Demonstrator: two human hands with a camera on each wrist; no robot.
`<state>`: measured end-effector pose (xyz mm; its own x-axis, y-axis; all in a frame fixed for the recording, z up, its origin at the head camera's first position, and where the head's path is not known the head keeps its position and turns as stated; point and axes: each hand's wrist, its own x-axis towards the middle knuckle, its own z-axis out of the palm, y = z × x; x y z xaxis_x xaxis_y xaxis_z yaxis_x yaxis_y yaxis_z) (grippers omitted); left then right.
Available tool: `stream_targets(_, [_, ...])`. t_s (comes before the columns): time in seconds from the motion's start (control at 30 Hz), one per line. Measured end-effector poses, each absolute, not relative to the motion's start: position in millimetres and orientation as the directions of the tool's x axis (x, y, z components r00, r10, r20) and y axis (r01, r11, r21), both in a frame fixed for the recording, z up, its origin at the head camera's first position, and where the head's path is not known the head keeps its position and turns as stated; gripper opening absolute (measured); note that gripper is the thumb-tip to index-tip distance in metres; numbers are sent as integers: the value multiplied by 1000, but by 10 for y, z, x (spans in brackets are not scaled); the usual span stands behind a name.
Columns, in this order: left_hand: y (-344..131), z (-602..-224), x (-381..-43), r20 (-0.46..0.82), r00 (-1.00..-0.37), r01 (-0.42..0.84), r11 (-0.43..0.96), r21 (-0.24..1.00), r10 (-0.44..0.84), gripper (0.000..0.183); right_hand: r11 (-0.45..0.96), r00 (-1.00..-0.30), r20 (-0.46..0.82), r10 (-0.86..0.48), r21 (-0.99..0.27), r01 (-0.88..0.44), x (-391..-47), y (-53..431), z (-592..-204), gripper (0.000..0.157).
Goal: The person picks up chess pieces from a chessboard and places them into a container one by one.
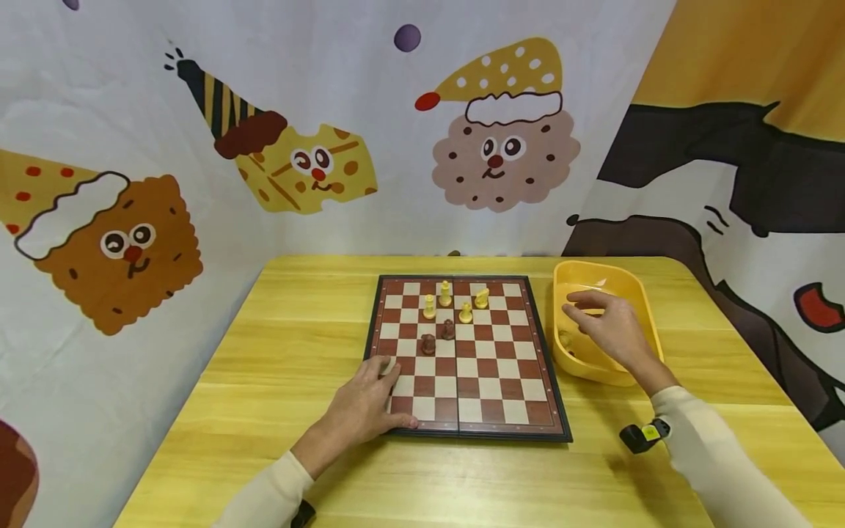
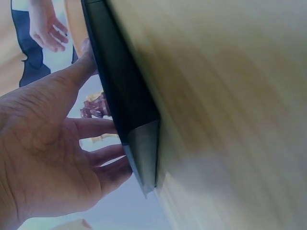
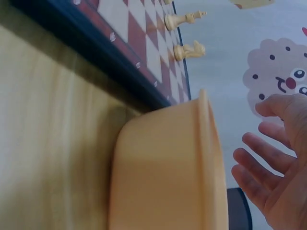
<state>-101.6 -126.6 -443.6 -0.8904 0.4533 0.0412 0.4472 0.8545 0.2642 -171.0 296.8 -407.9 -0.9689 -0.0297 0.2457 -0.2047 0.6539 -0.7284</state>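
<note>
A red-and-cream chessboard [image 1: 485,367] lies on the table, several pale yellow chess pieces standing toward its far side, a knight [image 1: 482,298] among them. Two dark brown pieces stand just nearer, one [image 1: 428,344] left of the other [image 1: 448,329]. My left hand [image 1: 359,403] rests on the board's near left edge with fingers spread; the left wrist view shows the fingers [image 2: 103,153] over the board's dark side. Above the yellow plastic bin [image 1: 652,334] hovers my right hand [image 1: 614,330], fingers loosely bent and nothing in them. A small pale piece [image 1: 565,342] lies inside the bin.
The bin stands close to the board's right side on a light wooden table [image 1: 290,323]. Behind the table hangs a white curtain [image 1: 396,227] printed with cartoon food. A dark band with a small device [image 1: 643,435] sits at my right wrist.
</note>
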Motion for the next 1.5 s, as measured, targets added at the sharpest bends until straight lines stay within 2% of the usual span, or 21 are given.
stream_targets(0.37, [-1255,-4446,-1035,12,-898,425,859,285,440,102,640,-957,282,-75,-722,-263,-1914,2619,-4006,32])
stream_targets(0.63, [-1267,-4442,-1023,29,-896,431,854,290,443,101,607,-971,210,-115,-759,-236,-2044,2295,-3971,33])
stream_targets(0.9, [-1278,-4453,-1013,44,-899,430,856,288,436,102,547,-966,215,-141,-797,-257,-2290,2016,-4042,29])
stream_targets(1.13, [-1277,-4450,-1004,37,-900,425,853,301,435,102,471,-984,136,-115,-865,-174,-2525,1839,-4184,27])
stream_targets(1.27, [-1281,-4459,-996,33,-897,430,852,299,441,101,498,-990,108,-90,-856,-139,-2558,1771,-4264,23])
stream_targets(1.5, [-1296,-4454,-991,29,-896,432,852,295,444,100,559,-991,80,-106,-820,-126,-2547,1704,-4384,26])
